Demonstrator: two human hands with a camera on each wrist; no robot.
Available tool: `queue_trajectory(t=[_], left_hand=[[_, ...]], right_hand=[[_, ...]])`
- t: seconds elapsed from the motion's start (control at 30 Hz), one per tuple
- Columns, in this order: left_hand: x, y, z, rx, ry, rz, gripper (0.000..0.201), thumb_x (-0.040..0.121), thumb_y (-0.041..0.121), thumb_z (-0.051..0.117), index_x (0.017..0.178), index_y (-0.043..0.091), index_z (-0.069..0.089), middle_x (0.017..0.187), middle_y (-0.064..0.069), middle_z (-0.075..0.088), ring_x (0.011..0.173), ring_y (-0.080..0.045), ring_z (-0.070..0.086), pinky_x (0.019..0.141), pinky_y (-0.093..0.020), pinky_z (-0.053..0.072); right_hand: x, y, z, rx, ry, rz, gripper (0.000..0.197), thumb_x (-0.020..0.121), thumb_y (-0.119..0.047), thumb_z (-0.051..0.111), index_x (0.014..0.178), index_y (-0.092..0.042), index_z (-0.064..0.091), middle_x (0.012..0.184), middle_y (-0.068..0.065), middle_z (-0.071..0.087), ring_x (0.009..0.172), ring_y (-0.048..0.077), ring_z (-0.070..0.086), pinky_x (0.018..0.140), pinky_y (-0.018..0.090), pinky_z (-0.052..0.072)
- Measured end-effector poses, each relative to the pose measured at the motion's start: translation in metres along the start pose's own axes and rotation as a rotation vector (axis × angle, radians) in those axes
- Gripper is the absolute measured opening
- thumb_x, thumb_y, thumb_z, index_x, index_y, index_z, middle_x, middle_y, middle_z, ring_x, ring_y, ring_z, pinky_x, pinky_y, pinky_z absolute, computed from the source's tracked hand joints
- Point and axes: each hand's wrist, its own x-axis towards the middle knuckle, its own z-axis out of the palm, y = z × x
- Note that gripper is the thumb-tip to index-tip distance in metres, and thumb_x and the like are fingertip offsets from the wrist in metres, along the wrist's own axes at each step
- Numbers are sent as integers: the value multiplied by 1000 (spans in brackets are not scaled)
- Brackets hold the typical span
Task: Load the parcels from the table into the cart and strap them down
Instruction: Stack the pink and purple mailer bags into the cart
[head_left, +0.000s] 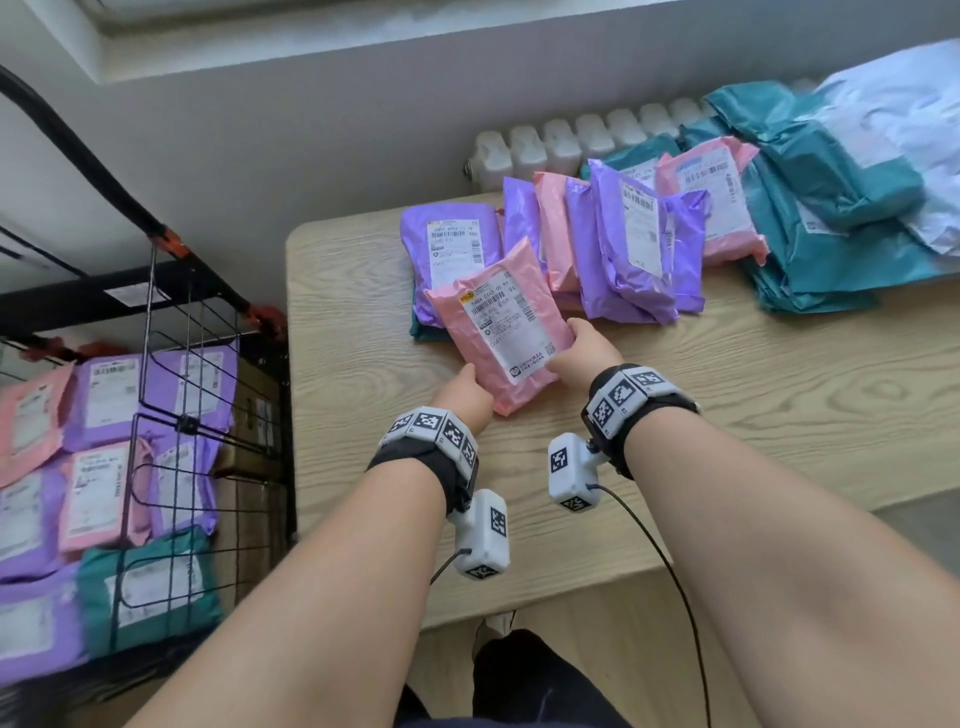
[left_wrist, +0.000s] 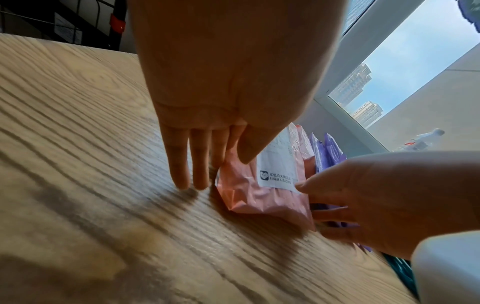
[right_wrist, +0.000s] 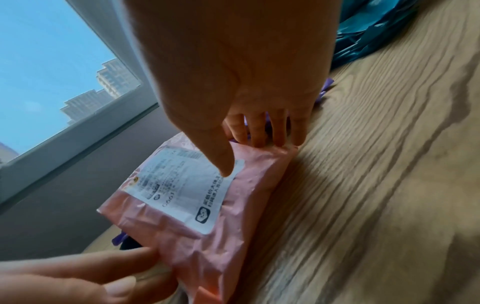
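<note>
Cart (head_left: 171, 364) left of table (head_left: 727, 415); parcels (head_left: 649, 234) on table's far side.

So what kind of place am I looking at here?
Probably a small parcel sorting room: labelled mailer parcels piled on a wooden table, a wire cart partly loaded, and a radiator under a window.

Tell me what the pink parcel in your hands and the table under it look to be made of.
The pink parcel looks like a thin plastic mailer bag: it is creased, faintly shiny, with a white paper label stuck on. The table shows pale wood grain with a matte finish; whether it is solid wood or printed laminate cannot be told.
</note>
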Motion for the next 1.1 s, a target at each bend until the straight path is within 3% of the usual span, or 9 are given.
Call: queue_trajectory(t=[0.1,0.17,0.3,0.4,0.57,0.73,0.87,0.93,1.1], left_hand=[[-1,0,6,-53,20,-4,45,88,12,47,133,14,45,124,-12,59,108,-32,58,89,-35,46],[0,-3,10,-103,60,-5,41,88,14,50,130,11,49,124,-12,60,110,-30,58,92,-34,47],[-4,-10,12,-214,136,-21,31,81,18,60,111,12,62,112,-8,68,102,-28,64,92,-38,51],[-10,-21,6,-171,222,0,22,82,22,62,102,14,64,103,-5,70,97,-26,65,86,-33,51],[-25,-40,-14,-210,288,62,15,83,20,63,96,15,67,94,-2,70,89,-23,65,78,-29,51],[-48,-88,-58,-250,390,94,10,84,21,61,91,16,67,89,-1,69,82,-22,63,69,-24,42],[-72,-146,-108,-244,468,76,13,89,21,59,97,15,67,91,0,66,79,-20,57,69,-24,38],[-86,-179,-133,-231,504,64,15,90,22,57,100,13,64,93,-1,64,79,-20,54,69,-25,37],[-123,-265,-195,-267,533,17,14,92,23,56,101,14,61,99,-4,66,83,-25,59,70,-28,44]], right_hand=[[4,1,6,-31,-20,-10,52,78,-14,59,129,-12,46,124,11,58,117,33,54,101,40,43],[5,2,10,-29,-35,-25,52,78,-14,58,128,-12,48,123,11,60,116,32,56,100,40,44],[1,7,15,-13,-59,-42,26,76,-11,58,101,-14,63,100,7,67,94,28,63,83,34,52],[-8,5,16,18,-45,-40,9,77,-6,55,76,-15,58,80,5,60,79,26,58,69,30,45],[-31,-14,27,112,-10,-36,13,77,-4,55,76,-15,62,69,2,57,72,24,55,65,28,43],[-64,-60,66,209,-13,-37,14,70,-6,54,69,-15,64,69,5,64,77,29,63,76,39,55],[-107,-107,114,248,-47,-83,11,70,-5,54,69,-12,62,70,8,60,68,23,55,62,33,45],[-132,-131,143,258,-69,-107,13,73,-4,56,67,-14,61,72,8,63,68,23,57,61,31,44],[-187,-196,218,257,-155,-168,9,80,-8,66,81,-17,62,94,9,69,87,25,67,78,38,56]])
